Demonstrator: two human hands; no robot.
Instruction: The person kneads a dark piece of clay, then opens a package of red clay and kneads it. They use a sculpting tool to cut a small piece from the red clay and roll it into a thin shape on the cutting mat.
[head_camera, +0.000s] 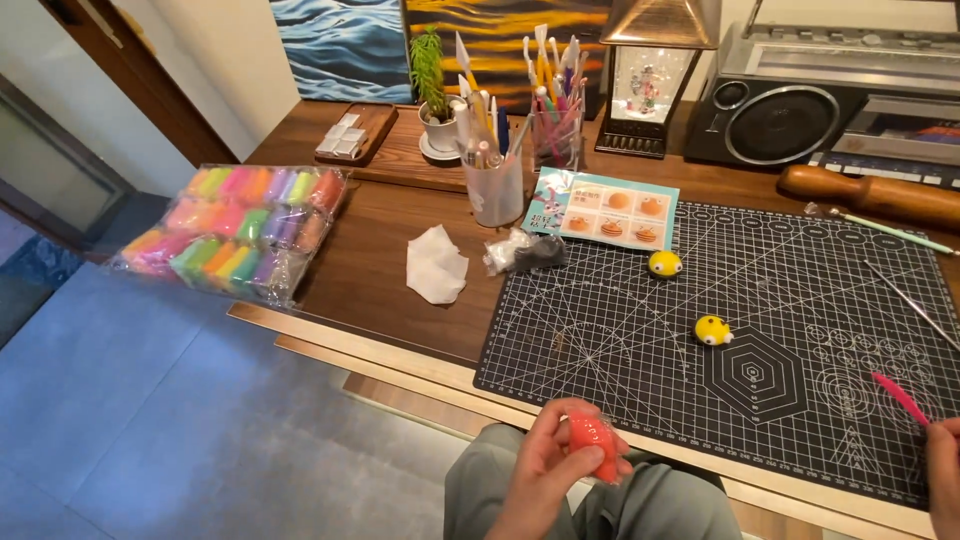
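A small orange-red lump of soft modelling clay (592, 447), smooth and glossy under a clear wrapping, is held low in the view above the lap, in front of the wooden worktop (380, 260), with the fingers of the left hand (550, 470) curled closed around it. A thin pink stick-shaped tool (898, 396) is pinched in the right hand (943, 475), which is seen only at the frame's edge. On the black gridded cutting mat (600, 330) two small yellow clay figures (713, 330) are counted, and one clear bag of many-coloured clay packets (235, 232) is seen at the worktop's left end.
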